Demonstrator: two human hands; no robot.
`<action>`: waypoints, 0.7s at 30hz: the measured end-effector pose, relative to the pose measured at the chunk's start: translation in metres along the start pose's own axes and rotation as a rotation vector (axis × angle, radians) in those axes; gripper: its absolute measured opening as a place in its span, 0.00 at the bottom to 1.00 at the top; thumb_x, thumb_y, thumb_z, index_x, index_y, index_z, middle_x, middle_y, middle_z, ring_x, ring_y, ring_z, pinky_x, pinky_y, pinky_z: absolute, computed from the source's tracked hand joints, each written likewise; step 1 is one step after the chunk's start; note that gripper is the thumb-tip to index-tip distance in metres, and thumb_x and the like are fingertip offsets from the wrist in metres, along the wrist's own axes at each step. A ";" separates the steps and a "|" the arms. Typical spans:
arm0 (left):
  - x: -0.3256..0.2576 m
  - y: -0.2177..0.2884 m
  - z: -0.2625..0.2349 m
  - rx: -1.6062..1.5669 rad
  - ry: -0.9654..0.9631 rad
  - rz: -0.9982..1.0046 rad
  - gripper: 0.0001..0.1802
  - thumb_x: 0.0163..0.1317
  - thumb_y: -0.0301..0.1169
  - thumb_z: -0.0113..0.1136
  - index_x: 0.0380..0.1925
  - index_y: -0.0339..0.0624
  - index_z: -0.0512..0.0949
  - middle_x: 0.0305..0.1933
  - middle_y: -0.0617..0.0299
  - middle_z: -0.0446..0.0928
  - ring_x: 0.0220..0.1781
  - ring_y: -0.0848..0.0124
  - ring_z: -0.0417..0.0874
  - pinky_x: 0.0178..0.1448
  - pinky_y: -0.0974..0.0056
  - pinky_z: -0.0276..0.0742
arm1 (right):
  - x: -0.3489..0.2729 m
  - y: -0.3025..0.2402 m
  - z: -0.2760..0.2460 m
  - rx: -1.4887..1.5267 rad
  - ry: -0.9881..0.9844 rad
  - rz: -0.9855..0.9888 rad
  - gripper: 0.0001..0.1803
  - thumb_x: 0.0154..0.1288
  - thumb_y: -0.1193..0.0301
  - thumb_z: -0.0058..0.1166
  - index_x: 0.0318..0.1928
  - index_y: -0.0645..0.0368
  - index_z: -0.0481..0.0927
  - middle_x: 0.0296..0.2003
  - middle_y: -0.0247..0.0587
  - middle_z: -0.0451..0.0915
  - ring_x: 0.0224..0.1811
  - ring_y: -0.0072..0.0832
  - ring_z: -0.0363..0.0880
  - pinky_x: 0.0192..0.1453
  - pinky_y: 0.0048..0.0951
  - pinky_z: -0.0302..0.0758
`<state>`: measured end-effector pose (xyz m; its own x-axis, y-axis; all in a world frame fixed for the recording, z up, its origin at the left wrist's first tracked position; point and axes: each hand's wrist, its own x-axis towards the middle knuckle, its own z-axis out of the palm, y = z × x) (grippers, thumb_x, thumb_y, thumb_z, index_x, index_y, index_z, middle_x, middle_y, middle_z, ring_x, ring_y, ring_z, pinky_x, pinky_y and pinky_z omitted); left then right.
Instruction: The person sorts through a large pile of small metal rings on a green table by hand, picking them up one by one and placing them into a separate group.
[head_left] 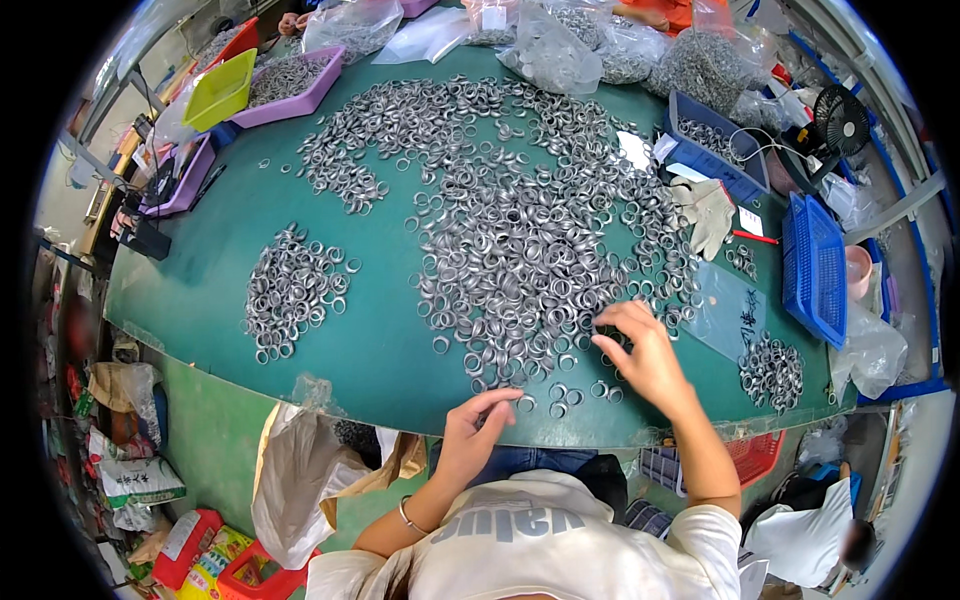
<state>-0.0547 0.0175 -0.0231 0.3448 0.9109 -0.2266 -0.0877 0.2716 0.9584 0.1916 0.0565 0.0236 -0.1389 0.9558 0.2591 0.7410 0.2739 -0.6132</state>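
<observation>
Along the near edge of the green felt-topped table, the left hand pinches something unclear while the right hand, fingers curled loosely, rakes the big heap of grey metal rings.

I see clear plastic bags of metal rings along the far table edge, a flat transparent bag with dark markings lying at the right, a white paper label beside the blue basket, and a printed white sack on the floor at left.
</observation>
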 end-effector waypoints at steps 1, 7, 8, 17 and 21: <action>-0.001 -0.002 0.000 -0.059 -0.025 -0.011 0.12 0.64 0.25 0.47 0.46 0.35 0.75 0.27 0.67 0.72 0.20 0.86 0.61 0.21 0.79 0.55 | -0.004 -0.002 0.008 -0.084 0.056 0.014 0.09 0.49 0.75 0.60 0.33 0.64 0.76 0.36 0.45 0.74 0.41 0.42 0.72 0.48 0.35 0.68; -0.006 0.003 0.004 -0.084 -0.125 0.011 0.14 0.66 0.23 0.42 0.48 0.34 0.73 0.29 0.65 0.71 0.19 0.85 0.59 0.20 0.78 0.55 | -0.004 0.006 0.044 -0.390 0.163 0.006 0.08 0.50 0.75 0.59 0.30 0.62 0.75 0.35 0.42 0.71 0.39 0.39 0.69 0.41 0.35 0.65; -0.006 0.003 0.005 -0.076 -0.133 0.023 0.14 0.66 0.23 0.42 0.48 0.34 0.73 0.30 0.65 0.71 0.19 0.85 0.59 0.20 0.78 0.55 | -0.006 0.006 0.043 -0.350 0.201 0.012 0.07 0.50 0.75 0.59 0.30 0.62 0.75 0.34 0.42 0.71 0.38 0.39 0.69 0.41 0.35 0.65; -0.004 0.013 0.026 -0.093 -0.048 0.180 0.15 0.59 0.22 0.54 0.47 0.35 0.74 0.34 0.63 0.75 0.27 0.79 0.70 0.30 0.74 0.67 | -0.051 -0.033 0.046 1.649 -0.127 0.710 0.11 0.66 0.67 0.48 0.36 0.64 0.76 0.29 0.34 0.75 0.30 0.20 0.70 0.37 0.21 0.67; 0.002 0.021 0.031 0.354 -0.044 0.363 0.14 0.56 0.22 0.58 0.44 0.35 0.76 0.32 0.61 0.77 0.28 0.78 0.74 0.34 0.73 0.71 | -0.062 -0.048 0.055 1.278 -0.166 0.607 0.11 0.66 0.68 0.49 0.35 0.65 0.78 0.29 0.32 0.75 0.31 0.20 0.70 0.37 0.19 0.67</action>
<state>-0.0264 0.0156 0.0020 0.3904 0.9111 0.1324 0.1106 -0.1891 0.9757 0.1278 -0.0100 -0.0040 -0.1598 0.9345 -0.3179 -0.3677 -0.3553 -0.8594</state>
